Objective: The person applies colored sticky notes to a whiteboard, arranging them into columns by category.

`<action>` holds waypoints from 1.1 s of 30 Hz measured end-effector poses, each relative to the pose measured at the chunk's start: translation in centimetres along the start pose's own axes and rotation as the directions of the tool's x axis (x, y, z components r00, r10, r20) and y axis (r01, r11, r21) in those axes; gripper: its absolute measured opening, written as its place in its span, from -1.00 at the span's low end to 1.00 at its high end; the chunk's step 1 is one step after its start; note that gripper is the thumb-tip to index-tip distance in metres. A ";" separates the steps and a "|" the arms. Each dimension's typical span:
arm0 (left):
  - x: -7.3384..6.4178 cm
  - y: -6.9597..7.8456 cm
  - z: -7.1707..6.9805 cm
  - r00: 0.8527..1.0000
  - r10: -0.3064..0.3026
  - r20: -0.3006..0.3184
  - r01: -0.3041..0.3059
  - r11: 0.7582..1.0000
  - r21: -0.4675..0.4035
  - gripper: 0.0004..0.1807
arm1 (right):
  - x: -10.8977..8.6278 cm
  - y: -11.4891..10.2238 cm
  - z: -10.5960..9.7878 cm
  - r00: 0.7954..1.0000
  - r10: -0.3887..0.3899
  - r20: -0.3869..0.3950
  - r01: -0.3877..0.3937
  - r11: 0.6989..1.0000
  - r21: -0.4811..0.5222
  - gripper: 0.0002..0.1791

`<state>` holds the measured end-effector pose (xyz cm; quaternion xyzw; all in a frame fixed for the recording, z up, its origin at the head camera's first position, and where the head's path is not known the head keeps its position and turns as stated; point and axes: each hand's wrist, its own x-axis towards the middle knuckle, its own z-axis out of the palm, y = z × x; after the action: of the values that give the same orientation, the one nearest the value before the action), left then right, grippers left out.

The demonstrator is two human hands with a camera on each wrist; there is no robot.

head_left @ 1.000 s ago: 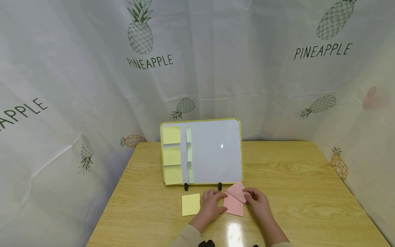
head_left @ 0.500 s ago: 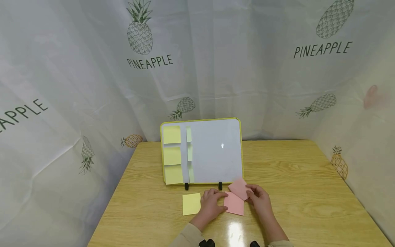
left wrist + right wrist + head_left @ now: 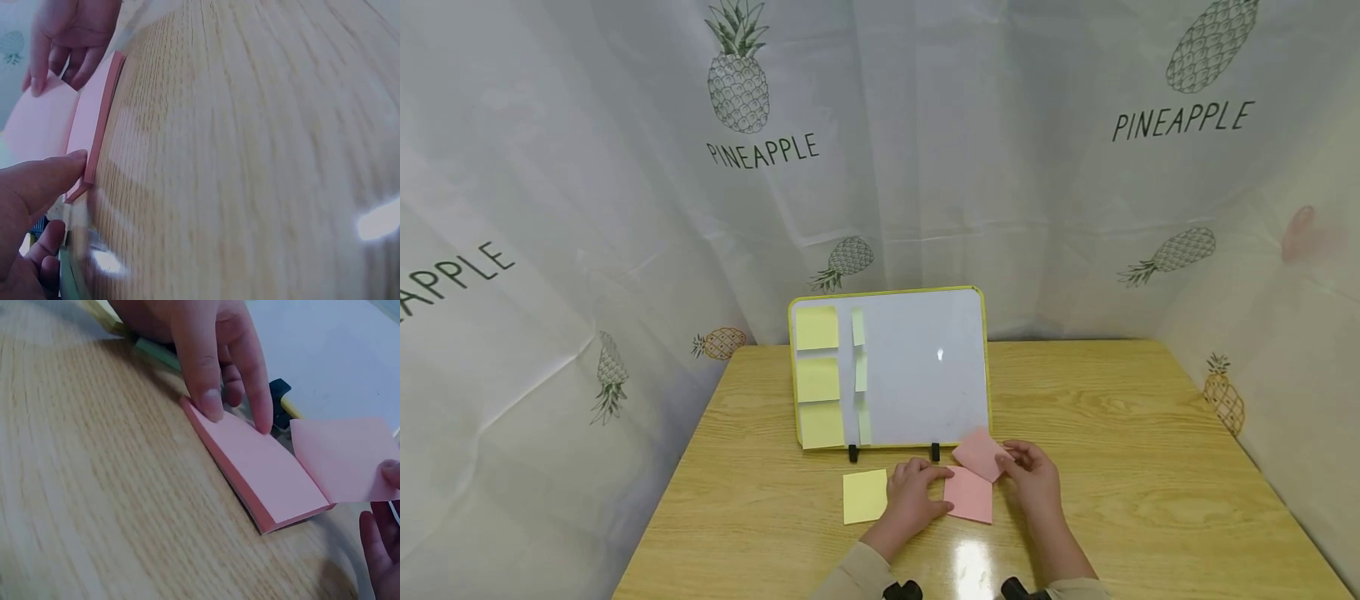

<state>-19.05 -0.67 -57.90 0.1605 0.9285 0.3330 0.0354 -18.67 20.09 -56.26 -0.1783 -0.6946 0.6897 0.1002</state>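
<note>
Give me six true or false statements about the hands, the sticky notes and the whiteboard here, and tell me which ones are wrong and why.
1. The right hand pinches a pink sheet. True.
2. The whiteboard lies flat. False: it stands propped up on the table.
3. The left hand touches the pink pad. True.
4. The yellow notes on the whiteboard number five. False: there are three.
5. In the head view, the yellow pad lies to the left of the pink pad. True.
6. In the head view, the pale green strips are left of the yellow notes. False: they are to the right.
</note>
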 end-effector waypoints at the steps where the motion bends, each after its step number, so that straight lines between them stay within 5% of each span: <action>1: 0.0 0.0 0.0 1.000 -0.001 -0.001 0.001 1.000 -0.002 -0.54 | 0.0 -0.1 0.0 1.000 0.005 -0.010 -0.005 1.000 0.003 -0.66; 15: 0.0 0.4 0.0 0.999 -0.018 -0.030 0.018 1.000 -0.013 -0.55 | 0.1 -0.5 -0.2 0.994 0.060 -0.092 -0.053 0.996 0.078 -0.65; 26: -0.1 0.5 0.0 0.999 -0.035 -0.033 0.035 0.999 0.009 -0.56 | 0.2 -2.2 -0.7 0.997 0.045 -0.061 -0.039 0.994 0.100 -0.82; 33: 0.0 0.4 0.1 0.999 -0.037 -0.031 0.037 0.999 0.003 -0.56 | 0.0 -4.5 -0.7 0.999 0.042 -0.032 -0.040 0.997 0.066 -0.72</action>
<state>-18.88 -0.33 -57.74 0.1382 0.9323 0.3333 0.0268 -18.93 20.83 -51.76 -0.2008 -0.6661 0.7108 0.1034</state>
